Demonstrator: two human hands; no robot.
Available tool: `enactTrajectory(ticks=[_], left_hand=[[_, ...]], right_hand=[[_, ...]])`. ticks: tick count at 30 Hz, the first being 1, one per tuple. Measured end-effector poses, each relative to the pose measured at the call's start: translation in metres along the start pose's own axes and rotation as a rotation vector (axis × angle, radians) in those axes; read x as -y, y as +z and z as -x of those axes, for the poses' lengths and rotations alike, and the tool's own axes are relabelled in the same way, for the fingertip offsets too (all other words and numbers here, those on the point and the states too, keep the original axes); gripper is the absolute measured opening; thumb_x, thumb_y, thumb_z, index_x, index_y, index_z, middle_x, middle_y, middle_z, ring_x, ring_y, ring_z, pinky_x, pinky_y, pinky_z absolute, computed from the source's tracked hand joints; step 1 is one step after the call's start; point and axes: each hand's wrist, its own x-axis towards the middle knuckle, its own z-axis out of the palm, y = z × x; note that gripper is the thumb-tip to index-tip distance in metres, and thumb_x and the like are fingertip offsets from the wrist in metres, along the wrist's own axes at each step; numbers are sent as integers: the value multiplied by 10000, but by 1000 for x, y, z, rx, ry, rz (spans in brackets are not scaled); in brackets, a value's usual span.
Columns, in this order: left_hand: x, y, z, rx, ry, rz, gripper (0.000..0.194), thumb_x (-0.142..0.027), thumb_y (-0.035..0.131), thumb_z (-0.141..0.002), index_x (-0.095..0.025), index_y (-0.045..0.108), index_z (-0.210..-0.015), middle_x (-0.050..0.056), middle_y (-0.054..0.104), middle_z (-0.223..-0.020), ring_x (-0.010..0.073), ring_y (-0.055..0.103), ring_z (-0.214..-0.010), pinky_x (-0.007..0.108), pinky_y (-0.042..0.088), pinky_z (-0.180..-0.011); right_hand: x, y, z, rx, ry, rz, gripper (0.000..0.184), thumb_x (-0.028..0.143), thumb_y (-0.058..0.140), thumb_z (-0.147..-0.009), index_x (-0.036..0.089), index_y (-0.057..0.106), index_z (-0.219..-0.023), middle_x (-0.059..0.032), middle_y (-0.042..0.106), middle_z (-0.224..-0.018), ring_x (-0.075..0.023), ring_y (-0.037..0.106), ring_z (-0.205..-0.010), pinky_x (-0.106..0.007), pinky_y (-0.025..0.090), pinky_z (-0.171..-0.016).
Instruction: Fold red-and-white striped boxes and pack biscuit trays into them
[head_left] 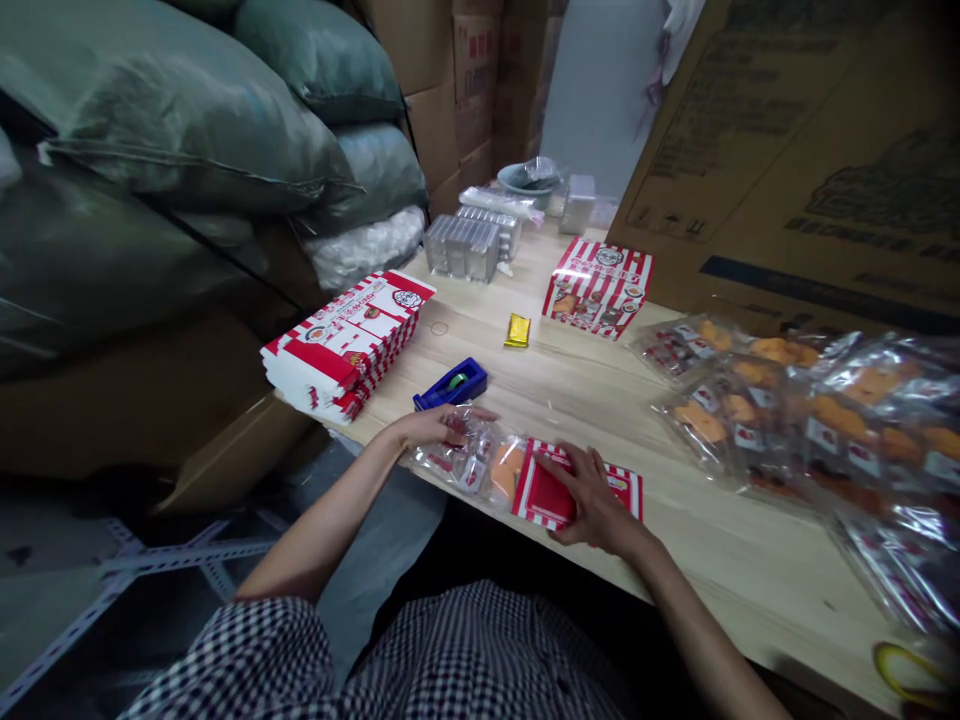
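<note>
My left hand (435,428) holds the left end of a clear plastic blister pack (474,465), its fingers bent over the top. An orange piece (506,470) shows in the pack's right part, close to the left end of a red-and-white striped carton (536,490). My right hand (592,495) grips this carton from above, thumb at the near side and fingers across the top. Whether the pack's right end is inside the carton or only against it, I cannot tell. Just beyond my left hand lies a blue tape dispenser (454,383).
Flat striped cartons (349,340) are stacked at left. A folded striped carton (598,285) stands at the back near a yellow sachet (517,330). Packs with orange pieces (757,410) pile up on the right. Clear plastic cases (463,247) stand behind. A large cardboard box (795,170) leans there.
</note>
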Motion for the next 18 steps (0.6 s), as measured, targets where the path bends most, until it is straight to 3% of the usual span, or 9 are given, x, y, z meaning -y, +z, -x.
enactTrajectory(ticks=[5, 12, 18], left_hand=[[9, 3, -4, 42, -12, 80, 692, -207, 756, -749, -191, 547, -1410, 107, 676, -1255, 232, 648, -1073, 313, 486, -921], [-1, -5, 4, 37, 10, 7, 647, -206, 755, -759, -220, 582, -1382, 110, 563, -1435, 254, 599, -1191, 307, 494, -931], [3, 1, -12, 64, -3, 36, 682, -179, 776, -711, -197, 594, -1368, 89, 692, -1217, 236, 651, -1059, 300, 509, -874]], right_hand=[[-2, -3, 1, 4, 6, -14, 1100, 366, 836, -562, 288, 341, -1540, -189, 213, -1583, -385, 156, -1500, -606, 12, -1184], [1, -8, 3, 9, 11, -47, 1085, 344, 839, -558, 265, 363, -1531, -191, 209, -1586, -381, 158, -1503, -597, -20, -1188], [-6, -8, 5, 1, 11, -32, 1091, 362, 830, -568, 297, 340, -1540, -173, 233, -1581, -384, 166, -1498, -607, 6, -1183]])
